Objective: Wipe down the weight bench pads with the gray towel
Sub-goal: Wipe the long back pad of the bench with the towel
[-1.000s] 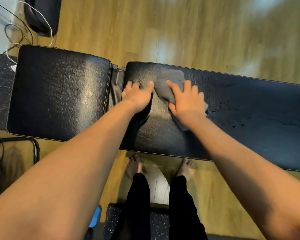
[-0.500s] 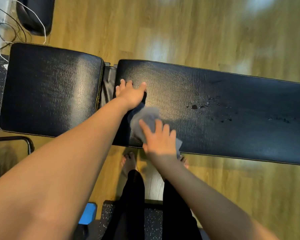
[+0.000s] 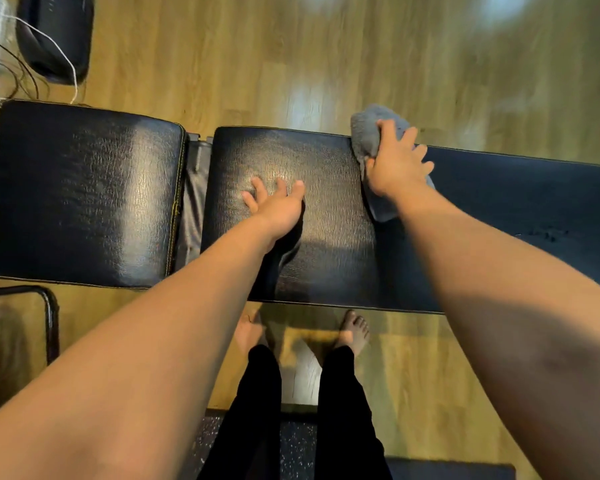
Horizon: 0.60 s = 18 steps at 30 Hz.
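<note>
Setting: floor of glossy honey-toned wood planks, with pale light patches reflected on it. A speckled dark rubber mat lies at the lower edge, under the person's bare feet and black trouser legs.

Surface: weight bench in two black pads, side by side with a gap between.
- Seat pad, left: squarish, rounded corners, cracked leather-like skin with a strong sheen, yellow stitching along the seam.
- Back pad, right: long rectangle running off the right edge, same crackled glossy cover; small dark specks toward the far right.
- Black metal tube frame curves below the seat pad.

Gray towel: soft, nubby cloth, bunched, lying on the far edge of the back pad and spilling slightly past it.

Right hand: pressed onto the towel, fingers curled over and gripping the cloth.

Left hand: flat on the back pad, fingers spread wide, holding nothing.

Upper left: a dark rounded object, with white and black cables trailing across it.
</note>
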{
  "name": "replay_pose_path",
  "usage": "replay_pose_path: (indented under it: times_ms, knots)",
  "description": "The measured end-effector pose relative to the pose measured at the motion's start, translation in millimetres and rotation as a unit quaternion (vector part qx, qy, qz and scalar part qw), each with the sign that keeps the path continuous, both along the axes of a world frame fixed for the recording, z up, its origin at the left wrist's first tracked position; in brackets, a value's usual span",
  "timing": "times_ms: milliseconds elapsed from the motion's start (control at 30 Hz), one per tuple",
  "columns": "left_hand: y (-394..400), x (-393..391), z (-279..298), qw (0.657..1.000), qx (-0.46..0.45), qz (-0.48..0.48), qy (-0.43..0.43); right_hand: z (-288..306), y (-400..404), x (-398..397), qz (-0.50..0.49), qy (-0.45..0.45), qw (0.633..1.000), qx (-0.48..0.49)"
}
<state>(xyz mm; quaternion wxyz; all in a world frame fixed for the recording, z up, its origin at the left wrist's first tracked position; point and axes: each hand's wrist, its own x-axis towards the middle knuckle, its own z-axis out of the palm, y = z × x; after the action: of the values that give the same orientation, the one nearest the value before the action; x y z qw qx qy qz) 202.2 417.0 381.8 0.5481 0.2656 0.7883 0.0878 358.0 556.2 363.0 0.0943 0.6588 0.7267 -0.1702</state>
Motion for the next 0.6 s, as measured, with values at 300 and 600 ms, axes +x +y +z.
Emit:
replay_pose_path:
  times_ms: [300,600]
  knots:
    - [11.4,0.3,-10.4,0.998,-0.049,-0.027,-0.002,-4.2,-201.9,11.9,0.192,-0.004,0.981,0.029]
    - [11.9,-13.3,-14.7,0.994,-0.09,-0.064,-0.015,-14.2,-86.8,54.1,0.228,-0.007,0.967,0.117]
